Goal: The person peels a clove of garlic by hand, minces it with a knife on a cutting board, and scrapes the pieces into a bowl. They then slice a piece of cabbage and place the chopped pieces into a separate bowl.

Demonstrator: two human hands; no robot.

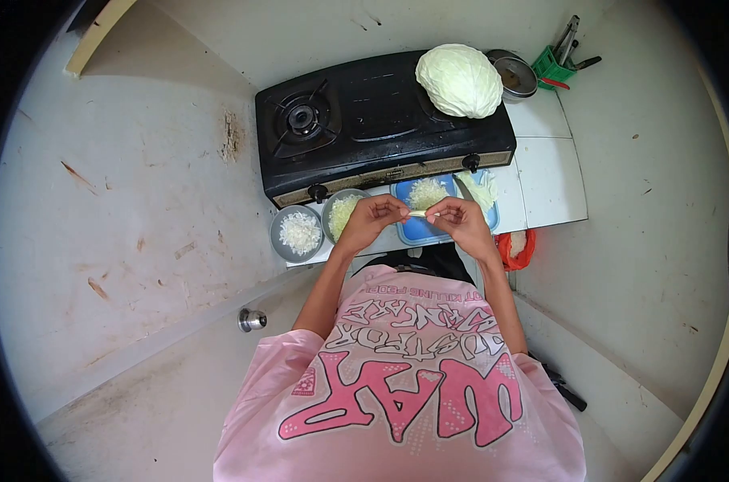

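My left hand (376, 217) and my right hand (461, 220) meet over the blue tray (419, 234), fingertips pinched on either end of a small pale yellow-green strip (417, 214), which looks like a piece of cabbage. Under the hands the tray carries a heap of shredded cabbage (427, 193). To its right lie a knife (464, 189), partly covered by my right hand, and a larger cabbage piece (483, 191). Beside my left hand stands a grey bowl of pale green shreds (344, 210). Farther left is another grey bowl with white chopped pieces (300, 233).
A black two-burner stove (364, 120) sits behind the tray, with a whole cabbage (459, 80) on its right side. Past it are a metal pot (515, 74) and a green utensil basket (554, 67). An orange-red bag (517, 249) hangs low by the counter's right front edge.
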